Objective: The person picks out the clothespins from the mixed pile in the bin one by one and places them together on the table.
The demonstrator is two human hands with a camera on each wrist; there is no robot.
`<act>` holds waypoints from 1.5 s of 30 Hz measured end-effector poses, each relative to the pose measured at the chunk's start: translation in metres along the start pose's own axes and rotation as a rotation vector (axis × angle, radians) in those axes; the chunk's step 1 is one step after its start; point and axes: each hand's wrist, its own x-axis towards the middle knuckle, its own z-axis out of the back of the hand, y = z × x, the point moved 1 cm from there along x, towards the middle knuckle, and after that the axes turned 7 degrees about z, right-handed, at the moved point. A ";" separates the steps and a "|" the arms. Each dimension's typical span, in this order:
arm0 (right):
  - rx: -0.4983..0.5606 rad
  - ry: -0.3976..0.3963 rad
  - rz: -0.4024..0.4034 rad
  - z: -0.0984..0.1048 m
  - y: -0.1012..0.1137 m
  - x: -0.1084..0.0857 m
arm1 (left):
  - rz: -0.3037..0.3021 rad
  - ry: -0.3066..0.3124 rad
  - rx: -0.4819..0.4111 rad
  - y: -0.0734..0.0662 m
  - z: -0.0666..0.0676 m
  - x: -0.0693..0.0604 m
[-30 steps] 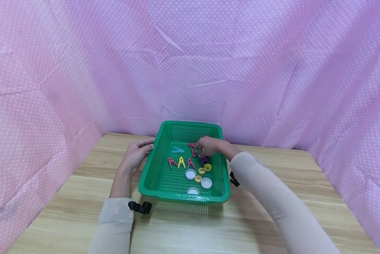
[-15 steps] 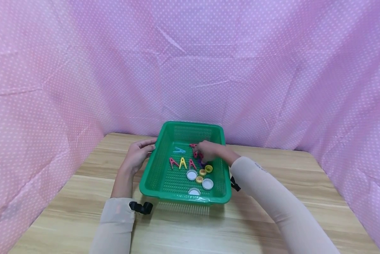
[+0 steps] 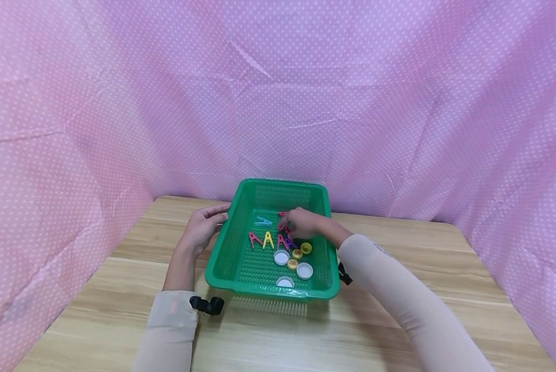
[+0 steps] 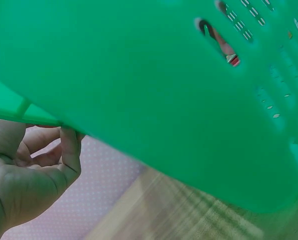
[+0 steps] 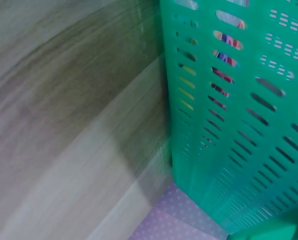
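Your left hand (image 3: pixel 202 227) pinches the rim of the green perforated plastic basket (image 3: pixel 231 258), and your right hand (image 3: pixel 303 222) reaches inside, fingers curled down over a partly hidden red plastic clothespin (image 3: pixel 287 231); whether they grip it, you cannot tell. The slotted wall blocks your right wrist view, a purple plastic clothespin (image 3: pixel 290 243) lies near those fingers, and the near rim partly covers a round white-faced cap (image 3: pixel 285 282).

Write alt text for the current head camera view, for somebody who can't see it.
A person's right hand reaches down among clothespins and round caps in a green basket, while the left hand holds the basket. It is on a wooden table before a pink dotted cloth.
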 end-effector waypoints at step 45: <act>-0.095 0.034 -0.059 -0.001 0.001 0.001 | 0.001 0.001 0.025 -0.001 0.000 -0.002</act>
